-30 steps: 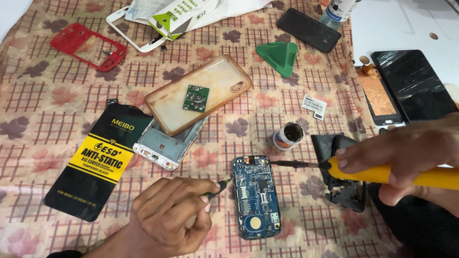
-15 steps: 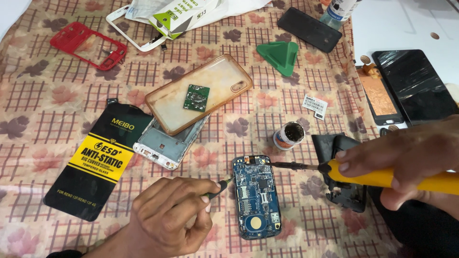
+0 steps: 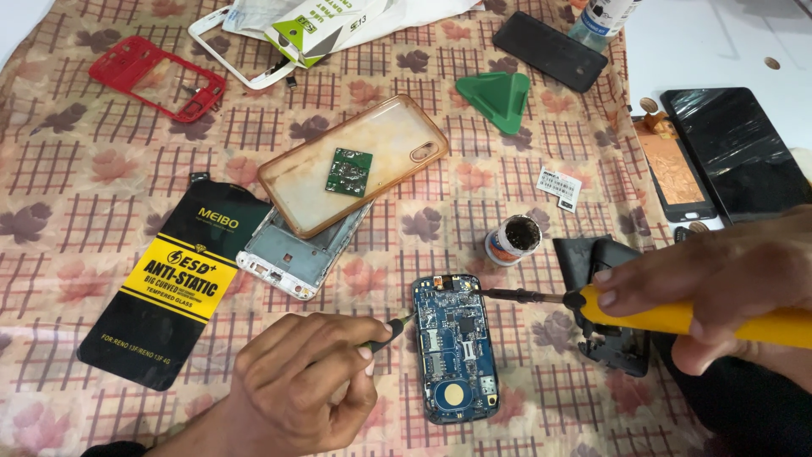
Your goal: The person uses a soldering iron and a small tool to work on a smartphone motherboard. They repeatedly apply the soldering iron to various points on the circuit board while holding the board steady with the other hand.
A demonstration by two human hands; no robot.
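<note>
The yellow-handled soldering iron [image 3: 677, 315] runs off the frame at 3 o'clock, its grip partly hidden under the right hand [image 3: 727, 288], while the left hand [image 3: 300, 381] conceals most of the slim dark-tipped tool [image 3: 391, 332], whose kind cannot be told.

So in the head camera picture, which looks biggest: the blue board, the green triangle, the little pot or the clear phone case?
1. Clear phone case
2. Blue board
3. Green triangle, though it lies farther from the camera, so its gap to the board is unsure
4. Little pot
</note>
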